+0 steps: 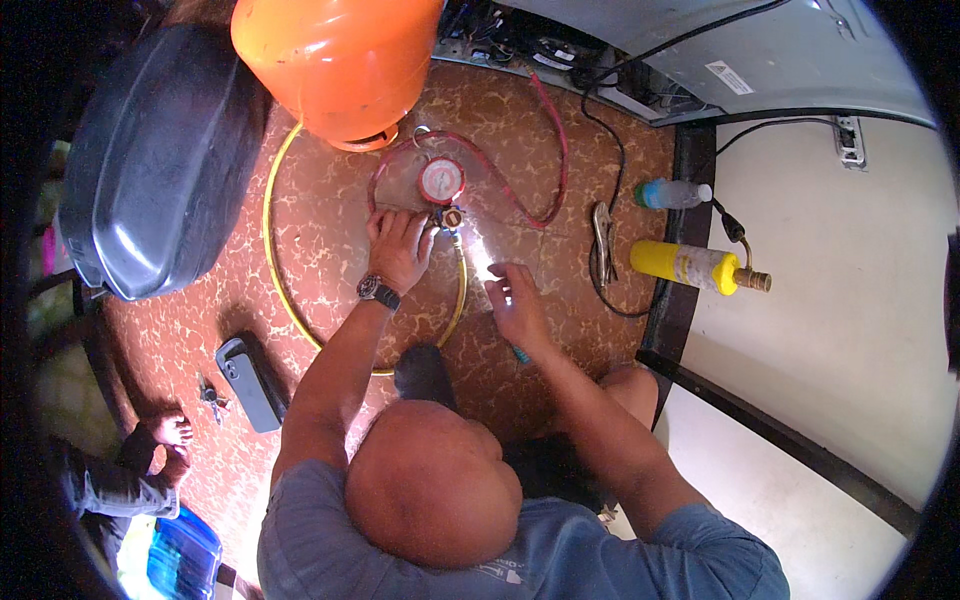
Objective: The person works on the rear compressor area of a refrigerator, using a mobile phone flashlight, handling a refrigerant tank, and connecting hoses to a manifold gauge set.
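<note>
A round pressure gauge (441, 181) with a red rim lies face up on the floor, joined to a brass valve body (451, 218). My left hand (398, 248), with a watch at its wrist, has its fingers closed around the valve's left side. A red hose (482, 160) curls around the gauge, and a yellow hose (271, 232) loops between the valve and an orange gas cylinder (338, 70). Right of the valve, my right hand (518, 308) is curled shut with a bright spot between its fingers; what it grips is not clear. A teal object (521, 354) shows below it.
Locking pliers (602, 245), a plastic bottle (672, 194) and a yellow gas canister (688, 266) lie to the right. The open back of an appliance (640, 70) stands behind. Left are a black tank-like case (165, 165), a phone (250, 384), keys (211, 400) and another person's limbs (170, 445).
</note>
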A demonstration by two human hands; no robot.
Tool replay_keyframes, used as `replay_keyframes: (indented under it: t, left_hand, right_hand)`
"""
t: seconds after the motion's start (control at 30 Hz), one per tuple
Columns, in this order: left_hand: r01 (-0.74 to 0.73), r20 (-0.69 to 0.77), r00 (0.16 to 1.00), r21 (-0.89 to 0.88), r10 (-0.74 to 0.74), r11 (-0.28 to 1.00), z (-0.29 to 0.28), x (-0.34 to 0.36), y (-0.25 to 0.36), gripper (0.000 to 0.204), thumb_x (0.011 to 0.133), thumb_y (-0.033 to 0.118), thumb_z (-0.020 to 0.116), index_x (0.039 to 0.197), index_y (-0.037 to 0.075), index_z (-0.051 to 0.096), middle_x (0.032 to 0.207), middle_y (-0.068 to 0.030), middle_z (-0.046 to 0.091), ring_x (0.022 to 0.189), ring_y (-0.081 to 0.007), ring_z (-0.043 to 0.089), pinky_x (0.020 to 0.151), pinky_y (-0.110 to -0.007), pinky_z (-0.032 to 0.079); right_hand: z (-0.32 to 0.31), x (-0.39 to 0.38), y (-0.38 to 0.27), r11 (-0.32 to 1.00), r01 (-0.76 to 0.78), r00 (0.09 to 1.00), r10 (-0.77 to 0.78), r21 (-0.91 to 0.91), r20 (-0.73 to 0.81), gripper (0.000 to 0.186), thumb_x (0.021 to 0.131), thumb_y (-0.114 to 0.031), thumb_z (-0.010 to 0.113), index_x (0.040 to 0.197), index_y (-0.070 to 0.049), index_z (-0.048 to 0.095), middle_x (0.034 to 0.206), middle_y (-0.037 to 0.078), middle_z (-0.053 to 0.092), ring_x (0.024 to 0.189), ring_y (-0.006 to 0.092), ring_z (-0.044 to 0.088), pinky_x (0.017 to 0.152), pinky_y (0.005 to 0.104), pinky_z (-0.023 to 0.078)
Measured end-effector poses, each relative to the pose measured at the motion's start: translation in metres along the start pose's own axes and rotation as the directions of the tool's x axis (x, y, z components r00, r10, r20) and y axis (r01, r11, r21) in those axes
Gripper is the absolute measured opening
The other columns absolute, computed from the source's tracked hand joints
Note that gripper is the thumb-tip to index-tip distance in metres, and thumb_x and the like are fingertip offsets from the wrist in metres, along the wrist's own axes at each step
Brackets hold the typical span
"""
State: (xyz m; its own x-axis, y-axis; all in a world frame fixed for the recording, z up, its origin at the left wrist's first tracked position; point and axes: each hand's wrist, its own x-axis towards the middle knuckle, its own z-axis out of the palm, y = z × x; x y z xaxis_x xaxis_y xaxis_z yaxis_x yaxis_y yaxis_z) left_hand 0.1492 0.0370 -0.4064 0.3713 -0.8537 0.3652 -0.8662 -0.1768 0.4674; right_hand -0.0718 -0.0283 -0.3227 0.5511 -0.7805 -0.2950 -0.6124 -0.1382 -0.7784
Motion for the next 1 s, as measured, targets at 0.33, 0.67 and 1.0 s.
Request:
replay_keyframes:
  t: [0.33,0.67,1.0]
  left_hand:
    - [0.0,0.044,0.999,-0.024,0.001,1.0,-0.005,-0.001,-0.002,0.031,0.081,0.019,0.073,0.109,0.01,0.065,0.099,-0.0089,0.064,0.102,-0.0309,0.058,0.098,-0.051,0.036]
    - [-0.036,-0.037,0.999,-0.03,0.034,0.999,-0.007,0.005,0.001,0.031,0.076,0.012,0.074,0.106,0.011,0.067,0.094,-0.0039,0.064,0.094,-0.0236,0.06,0.094,-0.045,0.037]
    - [-0.045,-0.044,0.998,-0.029,0.044,0.999,-0.005,0.005,-0.001,0.033,0.076,0.014,0.074,0.107,0.009,0.067,0.095,-0.006,0.062,0.097,-0.0264,0.058,0.093,-0.046,0.037]
  right_hand:
    - [0.034,0.064,-0.022,0.97,-0.096,0.995,0.092,0.224,0.026,0.041,0.097,-0.026,0.063,0.129,-0.005,0.047,0.113,0.018,0.065,0.091,0.0277,0.069,0.079,0.0412,0.055]
    - [0.043,0.079,-0.014,0.975,-0.071,0.996,0.059,0.21,0.064,0.038,0.099,-0.028,0.06,0.129,-0.007,0.046,0.112,0.02,0.067,0.1,0.0334,0.068,0.081,0.0436,0.054]
    - [0.042,0.077,-0.027,0.988,-0.071,0.996,0.061,0.135,0.071,0.039,0.099,-0.025,0.058,0.131,-0.008,0.043,0.113,0.02,0.066,0.097,0.0342,0.068,0.083,0.0455,0.053]
